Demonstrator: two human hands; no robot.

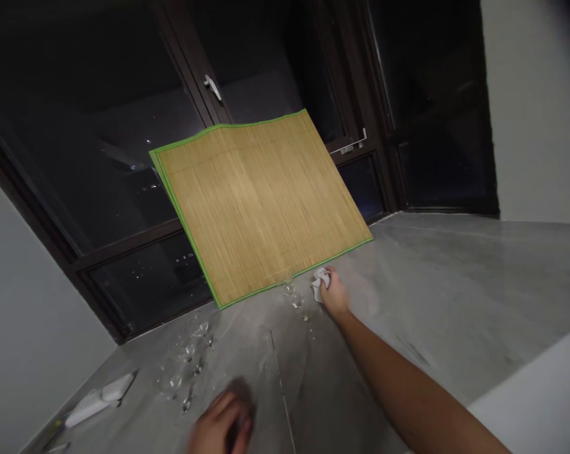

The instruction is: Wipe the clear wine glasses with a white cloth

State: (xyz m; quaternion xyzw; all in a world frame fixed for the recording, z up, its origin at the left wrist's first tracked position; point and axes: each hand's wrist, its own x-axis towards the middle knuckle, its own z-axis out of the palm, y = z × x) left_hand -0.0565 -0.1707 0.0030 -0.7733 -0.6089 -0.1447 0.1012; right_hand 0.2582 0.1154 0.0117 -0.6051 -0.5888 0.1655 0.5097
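Note:
My right hand (336, 295) reaches forward over the grey stone-like surface, its fingers closed on a crumpled white cloth or tissue (321, 282). Just left of the cloth stands a clear stemmed glass (294, 297), apart from the hand. Behind both, a bamboo mat (270, 202) with green edging leans against the window. Low in the view is my left hand (222, 424), smeared by motion with its fingers partly curled; whether it holds anything does not show. To its left stand several clear stemmed glasses (186, 353).
A white object with a band round it (100, 398) lies at the left edge of the grey surface (436, 284). Dark-framed windows (185, 57) with a white handle (212, 87) rise behind. A pale wall (540, 113) is at the right.

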